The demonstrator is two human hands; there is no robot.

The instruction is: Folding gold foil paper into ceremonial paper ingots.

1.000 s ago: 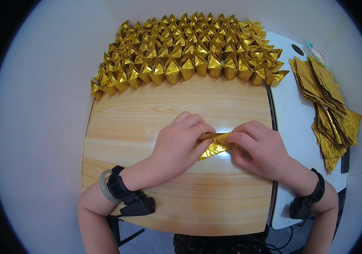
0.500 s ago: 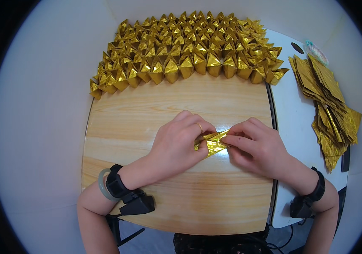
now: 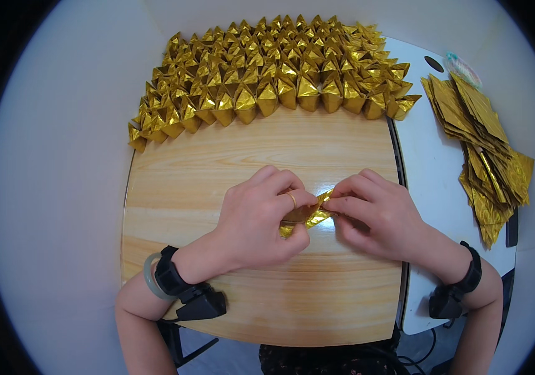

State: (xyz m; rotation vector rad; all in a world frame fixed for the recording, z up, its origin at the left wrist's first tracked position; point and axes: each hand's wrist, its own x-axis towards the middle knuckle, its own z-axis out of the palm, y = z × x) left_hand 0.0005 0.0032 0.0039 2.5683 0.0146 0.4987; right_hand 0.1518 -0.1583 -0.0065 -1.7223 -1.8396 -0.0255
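L hand in at 9 o'clock, fingers clamped on gold foil piece | R hand at 3, thumb + fingertips pinching other end | piece btwn hands, over wood tabletop | folded gold shapes in rows, approx 11–12 | gold sheets piled at 2, on white tbl!

Folded papers behind held sheet

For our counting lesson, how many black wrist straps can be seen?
2: one black strap on the left wrist, beside a pale bangle, and another on the right wrist.
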